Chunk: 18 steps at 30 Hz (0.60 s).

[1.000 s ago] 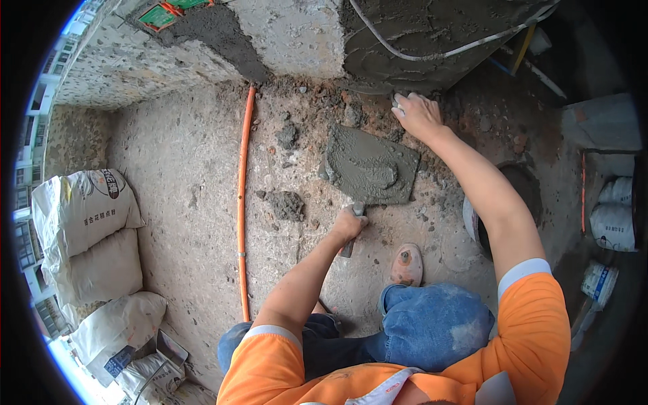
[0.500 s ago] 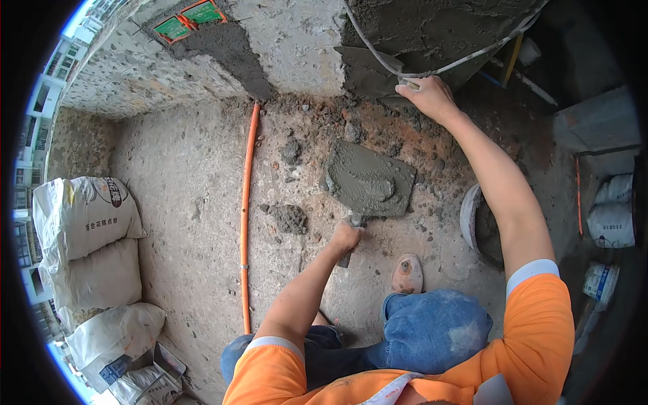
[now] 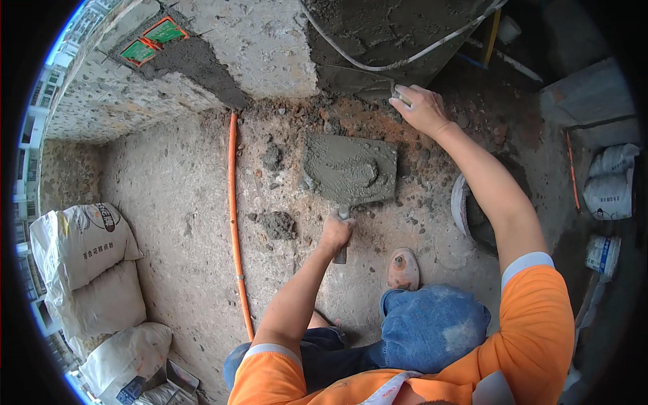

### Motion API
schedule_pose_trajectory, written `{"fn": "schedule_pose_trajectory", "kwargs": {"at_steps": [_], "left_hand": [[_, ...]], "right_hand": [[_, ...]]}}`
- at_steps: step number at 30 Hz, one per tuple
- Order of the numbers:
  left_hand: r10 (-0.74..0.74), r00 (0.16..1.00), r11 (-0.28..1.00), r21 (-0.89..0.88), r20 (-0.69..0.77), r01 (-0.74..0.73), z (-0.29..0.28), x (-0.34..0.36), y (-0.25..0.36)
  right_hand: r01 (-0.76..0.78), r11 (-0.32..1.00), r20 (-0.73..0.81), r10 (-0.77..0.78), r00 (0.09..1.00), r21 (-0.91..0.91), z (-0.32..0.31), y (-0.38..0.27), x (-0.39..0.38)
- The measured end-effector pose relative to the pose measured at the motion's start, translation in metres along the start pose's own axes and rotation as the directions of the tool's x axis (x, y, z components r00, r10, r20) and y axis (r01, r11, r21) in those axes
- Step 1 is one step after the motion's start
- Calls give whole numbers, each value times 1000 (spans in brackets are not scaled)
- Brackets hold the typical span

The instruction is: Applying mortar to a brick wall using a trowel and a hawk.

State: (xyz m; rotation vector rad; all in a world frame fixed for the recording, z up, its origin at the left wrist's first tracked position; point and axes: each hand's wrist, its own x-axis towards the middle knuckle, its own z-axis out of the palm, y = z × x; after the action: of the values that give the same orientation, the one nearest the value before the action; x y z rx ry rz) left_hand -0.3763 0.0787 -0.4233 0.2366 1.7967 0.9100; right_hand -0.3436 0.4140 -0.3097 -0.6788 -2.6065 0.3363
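Note:
My left hand is closed round the handle of a plasterer's hawk, held low over the floor. A thick layer of wet grey mortar covers most of its plate. Farther off to the right, my right hand grips a trowel by its handle. Its thin blade lies against the lower part of the mortar-coated wall and is hard to make out from the grey. A white hose loops across that wall above the trowel.
An orange pipe runs along the floor to my left. Mortar clumps lie beside it. Stacked white sacks stand at far left. A bucket sits beneath my right forearm. Green-and-orange wall boxes are set in the left wall.
My right hand has come down the wall with the trowel, from beside the hose to below it. The hawk has turned slightly in my left hand's grip, and the whole view has shifted.

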Motion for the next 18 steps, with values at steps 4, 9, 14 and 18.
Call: {"fn": "schedule_pose_trajectory", "kwargs": {"at_steps": [4, 9, 14, 18], "left_hand": [[-25, 1000, 999, -34, 15, 25, 5, 5, -5], [-5, 1000, 997, -72, 26, 6, 13, 4, 2], [15, 999, 997, -82, 48, -11, 18, 7, 1], [3, 999, 999, -33, 51, -2, 13, -2, 6]], "right_hand": [[-112, 983, 76, 101, 992, 145, -37, 15, 20], [-212, 954, 136, 186, 973, 211, -93, 46, 12], [-222, 948, 204, 177, 963, 228, -122, 59, 27], [-294, 909, 258, 220, 941, 297, -140, 60, 36]]}}
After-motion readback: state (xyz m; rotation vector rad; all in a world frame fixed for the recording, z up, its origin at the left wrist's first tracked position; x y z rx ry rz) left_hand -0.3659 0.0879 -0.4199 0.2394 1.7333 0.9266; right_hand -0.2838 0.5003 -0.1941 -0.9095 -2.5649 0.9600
